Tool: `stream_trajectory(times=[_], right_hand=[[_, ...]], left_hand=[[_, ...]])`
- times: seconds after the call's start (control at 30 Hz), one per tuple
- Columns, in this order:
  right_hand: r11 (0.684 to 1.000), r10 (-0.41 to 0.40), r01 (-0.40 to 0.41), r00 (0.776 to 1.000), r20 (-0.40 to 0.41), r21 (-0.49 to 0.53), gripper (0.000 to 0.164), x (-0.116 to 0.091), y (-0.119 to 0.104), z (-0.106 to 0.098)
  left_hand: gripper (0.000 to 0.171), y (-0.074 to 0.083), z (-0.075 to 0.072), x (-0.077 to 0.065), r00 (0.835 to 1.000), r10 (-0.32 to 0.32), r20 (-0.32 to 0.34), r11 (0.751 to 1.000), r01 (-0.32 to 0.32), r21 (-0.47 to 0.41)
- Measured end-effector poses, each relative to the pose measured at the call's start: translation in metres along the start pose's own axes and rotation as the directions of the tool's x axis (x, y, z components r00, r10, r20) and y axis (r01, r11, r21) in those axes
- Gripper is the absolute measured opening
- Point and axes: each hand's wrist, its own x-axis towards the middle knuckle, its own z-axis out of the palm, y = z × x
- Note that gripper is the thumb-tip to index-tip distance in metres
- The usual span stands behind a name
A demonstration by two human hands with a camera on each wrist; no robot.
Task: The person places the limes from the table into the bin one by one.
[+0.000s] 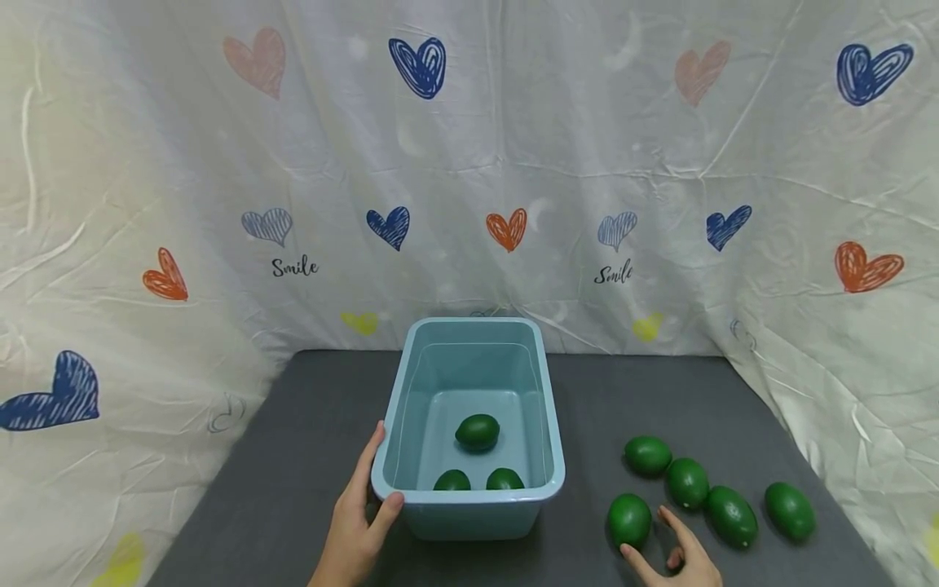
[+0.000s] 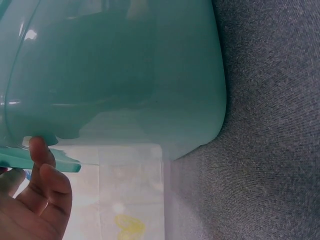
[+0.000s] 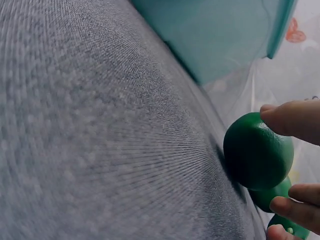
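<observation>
While the left hand grips the blue bin by its near-left rim | right hand, fingers parted, unclasped, beside the nearest green fruit, on the table right of the bin | looks light, firm, slick: pinch its widest sides

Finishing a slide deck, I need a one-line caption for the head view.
Left grip on a blue bin, three green fruits visible inside; right grip beside one of five outside.

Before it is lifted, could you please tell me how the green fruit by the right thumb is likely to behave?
The green fruit would probably roll if nudged, since its sides are rounded. Its smooth, glossy skin may feel slightly slippery to the right hand.
</observation>
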Motion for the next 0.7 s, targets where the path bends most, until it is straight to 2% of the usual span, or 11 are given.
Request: stream_trajectory(times=[0.37, 0.7], right_hand=[[0.999, -0.013, 0.015, 0.996, 0.088, -0.029, 0.101, 0.0016, -0.0012, 0.0007], [0.998, -0.032, 0.036, 0.995, 0.091, -0.048, 0.096, 0.0026, -0.005, 0.0034]], left_hand=[[0.081, -0.0008, 0.0003, -0.0009, 1.0, -0.003, -0.005, 1.0, 0.003, -0.001], [0.082, -0.0005, -0.0005, -0.001, 1.0, 0.026, -0.016, 1.0, -0.027, -0.01]])
